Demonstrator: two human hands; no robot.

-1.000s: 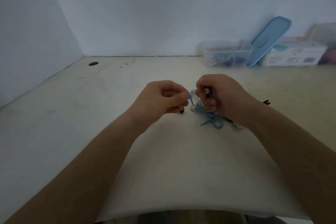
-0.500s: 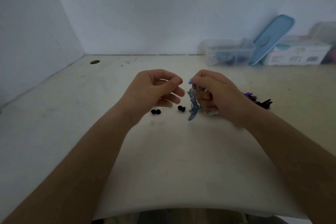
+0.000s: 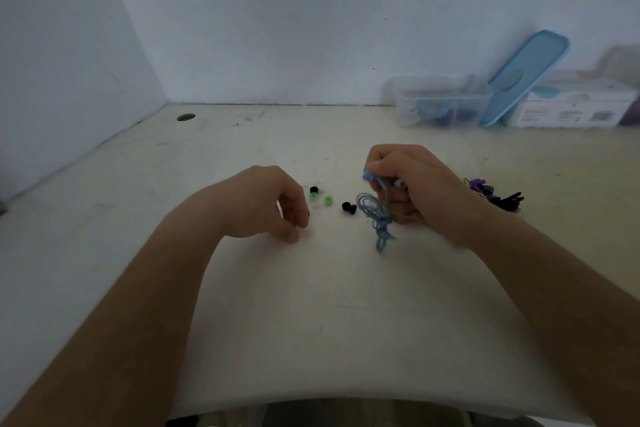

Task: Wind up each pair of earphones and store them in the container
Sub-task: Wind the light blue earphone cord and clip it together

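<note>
pale table (image 3: 311, 322), round hole (image 3: 186, 117) at upper left; mid-frame, two green ear tips (image 3: 328, 200) beside two black ear tips (image 3: 349, 207); purple and black earphones (image 3: 498, 199) centre right; clear container (image 3: 440, 104), leaning blue lid (image 3: 526, 76), white box (image 3: 571, 107) upper right

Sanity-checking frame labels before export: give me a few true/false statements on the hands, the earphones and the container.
1. The right hand grips the blue earphones, with the cable hanging down to the table. True.
2. The container has its lid on. False: the blue lid stands tilted beside it and the container is open on top.
3. Two green ear tips lie on the table between the hands. True.
4. The left hand holds the purple and black earphones. False: they lie on the table on the far side of the right hand, away from the left hand.
</note>
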